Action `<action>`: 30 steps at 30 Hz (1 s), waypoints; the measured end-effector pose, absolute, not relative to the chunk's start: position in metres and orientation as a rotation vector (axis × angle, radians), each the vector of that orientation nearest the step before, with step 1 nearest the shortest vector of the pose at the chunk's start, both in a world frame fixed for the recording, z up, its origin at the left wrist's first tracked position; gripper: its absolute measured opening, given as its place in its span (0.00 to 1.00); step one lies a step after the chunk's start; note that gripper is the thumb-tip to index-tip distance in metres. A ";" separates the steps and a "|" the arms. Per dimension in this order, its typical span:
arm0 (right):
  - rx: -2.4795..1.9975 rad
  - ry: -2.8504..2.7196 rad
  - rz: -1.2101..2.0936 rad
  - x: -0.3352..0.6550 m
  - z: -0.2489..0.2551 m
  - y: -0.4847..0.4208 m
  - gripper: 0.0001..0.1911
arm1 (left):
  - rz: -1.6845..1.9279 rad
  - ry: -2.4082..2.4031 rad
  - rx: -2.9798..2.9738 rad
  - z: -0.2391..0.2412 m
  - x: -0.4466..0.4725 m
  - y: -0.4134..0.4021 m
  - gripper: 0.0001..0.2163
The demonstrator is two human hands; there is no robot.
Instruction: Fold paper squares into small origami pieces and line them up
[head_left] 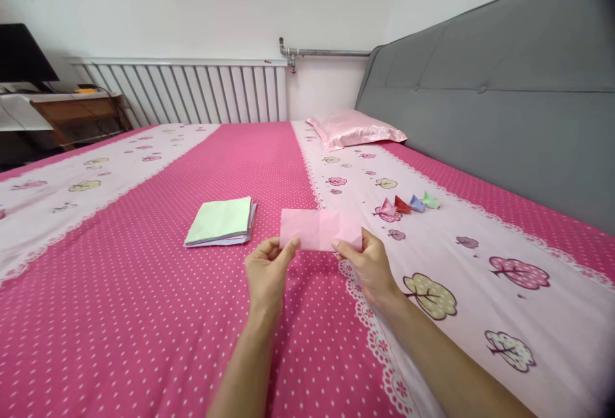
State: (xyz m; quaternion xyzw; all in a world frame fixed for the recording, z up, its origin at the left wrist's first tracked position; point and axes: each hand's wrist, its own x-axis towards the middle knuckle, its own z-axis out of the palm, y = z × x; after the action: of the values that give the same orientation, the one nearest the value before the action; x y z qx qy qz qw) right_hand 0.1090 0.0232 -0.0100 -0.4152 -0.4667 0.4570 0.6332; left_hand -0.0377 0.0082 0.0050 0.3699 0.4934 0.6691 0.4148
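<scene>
Pink paper between both hands

I hold the pink paper, a wide strip with a crease down its middle, in front of me over the bed. My left hand pinches its lower left corner, thumb in front; my right hand grips the right end the same way. Just to the left, a stack of paper squares lies on the polka-dot cover, pale green on top. Farther right, four small folded papers sit in a row: pink, red, blue, green. Beyond lies a pink pillow, beside the grey headboard; a white radiator lines the wall.
</scene>
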 end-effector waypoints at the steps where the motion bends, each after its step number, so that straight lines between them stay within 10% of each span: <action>1: -0.943 -1.076 1.041 0.109 -0.009 0.023 0.08 | 1.689 1.217 0.906 0.005 -0.038 0.008 0.11; 17: -0.968 -1.036 0.991 0.105 -0.004 0.016 0.31 | 1.776 1.049 0.815 0.014 -0.037 0.006 0.24; 30: -0.926 -0.994 1.097 0.103 -0.005 0.018 0.22 | 1.791 0.981 0.666 0.005 -0.034 0.008 0.20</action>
State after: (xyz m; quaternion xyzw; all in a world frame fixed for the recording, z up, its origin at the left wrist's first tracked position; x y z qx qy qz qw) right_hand 0.1033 0.0182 -0.0046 -0.4065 -0.4362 0.4816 0.6423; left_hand -0.0338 0.0084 0.0055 0.2725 0.4014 0.7330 0.4769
